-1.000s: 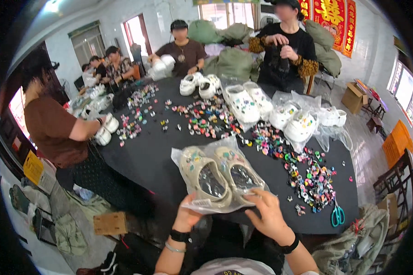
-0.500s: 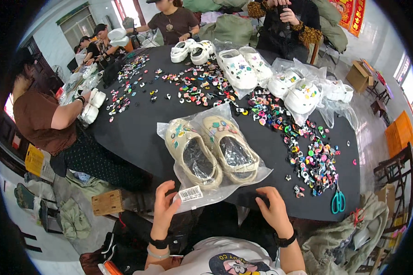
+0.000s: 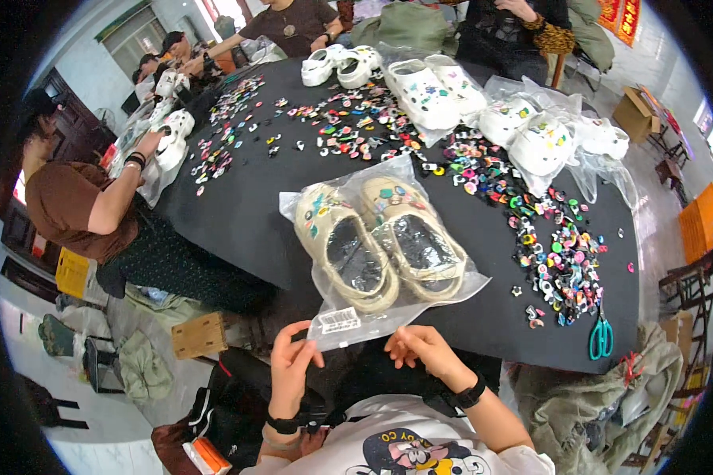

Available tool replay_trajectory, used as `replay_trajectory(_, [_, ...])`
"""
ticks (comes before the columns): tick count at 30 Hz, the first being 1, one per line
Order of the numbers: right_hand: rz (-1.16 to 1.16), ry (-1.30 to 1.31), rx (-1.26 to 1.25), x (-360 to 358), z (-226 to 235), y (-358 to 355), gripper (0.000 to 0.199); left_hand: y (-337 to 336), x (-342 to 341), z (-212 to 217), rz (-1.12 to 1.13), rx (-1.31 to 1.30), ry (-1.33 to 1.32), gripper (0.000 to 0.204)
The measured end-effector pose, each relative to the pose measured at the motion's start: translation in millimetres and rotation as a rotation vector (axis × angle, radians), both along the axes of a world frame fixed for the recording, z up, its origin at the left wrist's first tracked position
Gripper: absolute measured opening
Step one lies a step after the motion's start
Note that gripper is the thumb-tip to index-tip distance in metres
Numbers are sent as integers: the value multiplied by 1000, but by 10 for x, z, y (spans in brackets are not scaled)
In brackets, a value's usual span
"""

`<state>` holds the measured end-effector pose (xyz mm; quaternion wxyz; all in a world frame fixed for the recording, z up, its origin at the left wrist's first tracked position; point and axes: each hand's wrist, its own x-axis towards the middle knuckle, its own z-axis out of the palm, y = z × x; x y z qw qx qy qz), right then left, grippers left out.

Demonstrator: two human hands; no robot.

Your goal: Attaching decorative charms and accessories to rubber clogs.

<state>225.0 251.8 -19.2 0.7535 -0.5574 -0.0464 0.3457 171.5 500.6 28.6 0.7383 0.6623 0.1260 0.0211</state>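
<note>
A pair of beige clogs [image 3: 363, 279] with colourful charms lies in a clear plastic bag [image 3: 474, 283] on the black table in front of me, toes pointing away. The bag's near edge carries a white barcode label [image 3: 340, 320] and a small pale slider. Beside the near left corner of the bag is my left hand [image 3: 293, 360], thumb and fingers apart; whether it touches the plastic I cannot tell. Just short of the near edge, to the right, my right hand [image 3: 429, 354] has loosely bent fingers with nothing visible in them.
Many loose charms [image 3: 558, 261] cover the right and far parts of the black table [image 3: 245, 214]. Teal-handled scissors [image 3: 601, 339] lie at its right edge. White clogs [image 3: 424, 99], some bagged, stand at the back. A person [image 3: 79, 190] handles white clogs at left; others sit beyond.
My right hand has moved left toward the bag's near edge, its fingers bending inward. My left hand stays by the near left corner. The whole view has shifted slightly.
</note>
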Motion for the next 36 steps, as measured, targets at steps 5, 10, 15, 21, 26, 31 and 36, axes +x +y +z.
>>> replay_trajectory(5, [201, 11, 118, -68, 98, 462, 44, -70, -75, -43, -15, -13, 0, 18])
replay_trajectory(10, [54, 138, 223, -178, 139, 730, 22, -1, -185, -60, -100, 2, 39, 18])
replay_trajectory(15, [-77, 257, 260, -229, -49, 506, 27, 99, -254, -125, -3, -70, 42, 13])
replay_trajectory(21, [-406, 231, 239, -90, -116, -276, 37, 338, -124, -150, 134, -227, -30, 12])
replay_trajectory(26, [-558, 193, 261, -72, -61, -674, 36, 495, 14, -129, 141, -241, -91, 12])
replay_trajectory(31, [-628, 167, 319, -144, -17, -837, 32, 464, 40, -38, 98, -14, -19, 13])
replay_trajectory(36, [-576, 119, 320, -223, -53, -820, 33, 328, 3, 134, -38, 1230, -342, 47])
